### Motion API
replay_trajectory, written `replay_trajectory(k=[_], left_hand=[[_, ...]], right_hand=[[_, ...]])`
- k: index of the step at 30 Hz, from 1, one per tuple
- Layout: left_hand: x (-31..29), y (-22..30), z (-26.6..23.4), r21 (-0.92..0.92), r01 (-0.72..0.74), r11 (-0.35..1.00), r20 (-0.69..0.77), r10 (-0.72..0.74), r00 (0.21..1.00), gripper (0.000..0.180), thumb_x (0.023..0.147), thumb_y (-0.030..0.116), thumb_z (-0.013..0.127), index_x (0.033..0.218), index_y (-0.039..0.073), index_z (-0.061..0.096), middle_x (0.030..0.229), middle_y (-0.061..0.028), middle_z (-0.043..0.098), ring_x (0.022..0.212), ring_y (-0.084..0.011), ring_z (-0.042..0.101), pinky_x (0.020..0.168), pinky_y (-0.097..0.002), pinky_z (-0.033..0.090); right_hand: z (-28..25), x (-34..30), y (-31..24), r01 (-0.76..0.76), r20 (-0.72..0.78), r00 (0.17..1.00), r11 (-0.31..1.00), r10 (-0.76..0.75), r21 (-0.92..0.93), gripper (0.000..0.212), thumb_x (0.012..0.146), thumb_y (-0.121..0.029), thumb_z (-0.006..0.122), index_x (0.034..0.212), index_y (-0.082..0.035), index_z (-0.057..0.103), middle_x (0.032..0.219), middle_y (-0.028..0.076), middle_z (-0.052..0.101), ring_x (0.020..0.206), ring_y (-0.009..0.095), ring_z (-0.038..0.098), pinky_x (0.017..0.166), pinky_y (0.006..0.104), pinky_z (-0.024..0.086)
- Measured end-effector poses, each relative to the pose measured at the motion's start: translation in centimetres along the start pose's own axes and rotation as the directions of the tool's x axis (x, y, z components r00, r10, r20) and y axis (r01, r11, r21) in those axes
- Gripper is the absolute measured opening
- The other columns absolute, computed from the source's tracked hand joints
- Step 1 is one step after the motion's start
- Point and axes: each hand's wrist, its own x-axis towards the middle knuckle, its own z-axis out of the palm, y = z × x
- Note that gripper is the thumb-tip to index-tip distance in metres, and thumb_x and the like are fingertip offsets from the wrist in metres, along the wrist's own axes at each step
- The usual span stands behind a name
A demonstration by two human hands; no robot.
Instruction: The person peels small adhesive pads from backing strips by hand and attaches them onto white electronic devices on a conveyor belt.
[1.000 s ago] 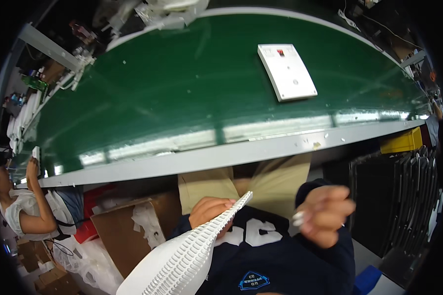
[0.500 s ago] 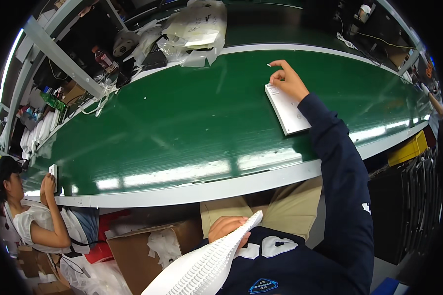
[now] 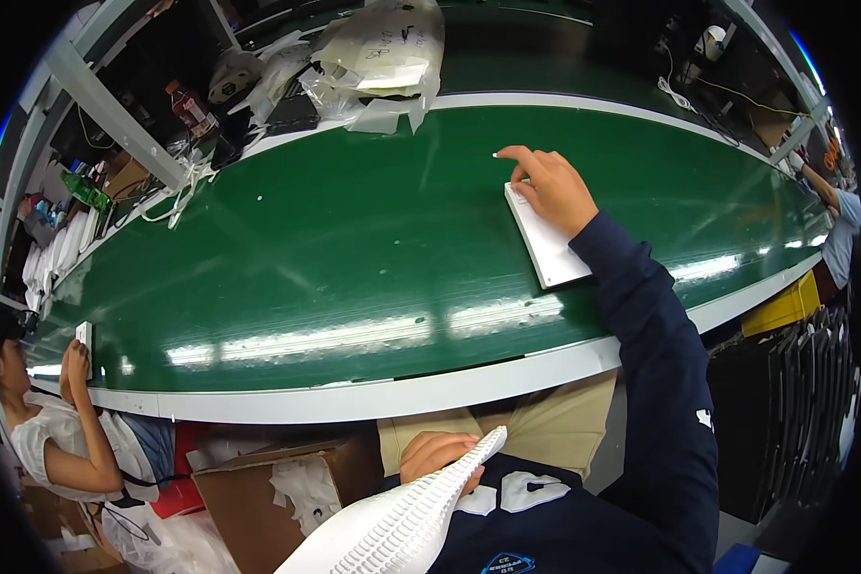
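My right hand (image 3: 560, 194) is over a flat white box-shaped piece (image 3: 549, 253) on the green work surface (image 3: 354, 249). Its index finger stretches out to the left, apart from the thumb, with a tiny white bit (image 3: 495, 155) at the fingertip. The thumb is at the piece's far end; whether it presses there I cannot tell. Low in front of my body, my left hand (image 3: 434, 455) is closed on a white sheet (image 3: 383, 531) lined with rows of small raised tabs, perhaps stickers. The sheet is bent and comes to a point near my fingers.
A co-worker at the far left holds a small white piece (image 3: 84, 336); another person (image 3: 846, 230) stands at the far right. Plastic bags (image 3: 383, 53) lie along the back edge. Below the surface are a cardboard box (image 3: 258, 507), a yellow bin (image 3: 783, 306) and stacked black panels (image 3: 784, 411).
My right hand has tilted, its index finger now reaching lower and farther left. The whole view has shifted slightly. My left hand keeps hold of the sheet.
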Motion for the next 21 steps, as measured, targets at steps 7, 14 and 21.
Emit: replay_trajectory(k=[7, 14, 21], left_hand=[[-0.2, 0.1, 0.2, 0.009, 0.003, 1.000, 0.004, -0.003, 1.000, 0.029, 0.070, 0.009, 0.075, 0.094, 0.001, 0.060, 0.085, -0.0143, 0.067, 0.075, -0.0263, 0.067, 0.066, -0.0324, 0.053], [0.0, 0.5, 0.5, -0.011, 0.040, 0.999, -0.038, -0.041, 0.998, 0.027, 0.068, 0.008, 0.077, 0.091, 0.002, 0.064, 0.087, -0.0125, 0.069, 0.078, -0.0235, 0.067, 0.068, -0.0309, 0.051], [-0.3, 0.4, 0.2, 0.005, 0.029, 1.000, -0.041, -0.029, 0.999, 0.026, 0.069, 0.008, 0.077, 0.091, 0.002, 0.064, 0.086, -0.0122, 0.069, 0.076, -0.0236, 0.067, 0.068, -0.0306, 0.050]], right_hand=[[1.0, 0.5, 1.6, -0.401, 0.142, 0.913, 0.780, 0.382, 0.480, 0.036, 0.079, 0.002, 0.058, 0.112, -0.006, 0.045, 0.076, 0.007, 0.063, 0.063, 0.022, 0.061, 0.059, 0.0320, 0.046], [0.9, 1.9, -0.2, -0.363, 0.148, 0.932, 0.848, 0.331, 0.386, 0.036, 0.077, 0.000, 0.058, 0.110, -0.007, 0.045, 0.068, 0.009, 0.063, 0.063, 0.025, 0.062, 0.059, 0.0370, 0.046], [2.3, 2.3, -1.4, -0.233, -0.007, 0.972, 0.972, 0.233, 0.036, 0.029, 0.075, 0.001, 0.057, 0.102, -0.007, 0.050, 0.062, 0.009, 0.061, 0.063, 0.029, 0.063, 0.059, 0.0376, 0.047]])
